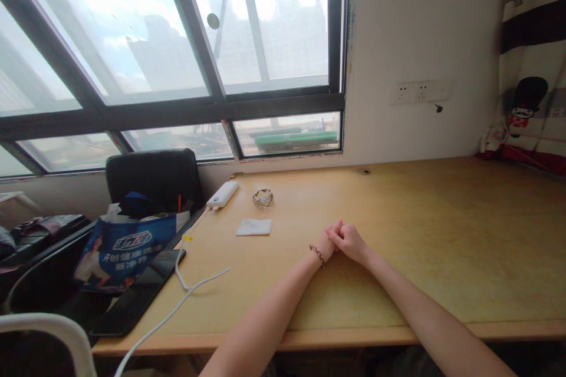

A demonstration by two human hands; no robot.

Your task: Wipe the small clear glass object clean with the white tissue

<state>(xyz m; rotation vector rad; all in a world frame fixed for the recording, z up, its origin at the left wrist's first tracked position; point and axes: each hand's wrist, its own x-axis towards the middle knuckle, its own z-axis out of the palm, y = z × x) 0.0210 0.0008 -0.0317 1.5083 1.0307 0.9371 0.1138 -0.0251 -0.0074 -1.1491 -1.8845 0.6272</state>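
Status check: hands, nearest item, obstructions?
Left hand and right hand clasped together, inside not visible. Folded white cloth or tissue to their left, untouched. White cable farther left, not between them.

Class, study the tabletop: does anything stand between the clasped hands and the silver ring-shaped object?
Nothing visible does: only tabletop lies between the hands and the silver ring-shaped object. The flat white piece lies on its near side, just off that straight path.
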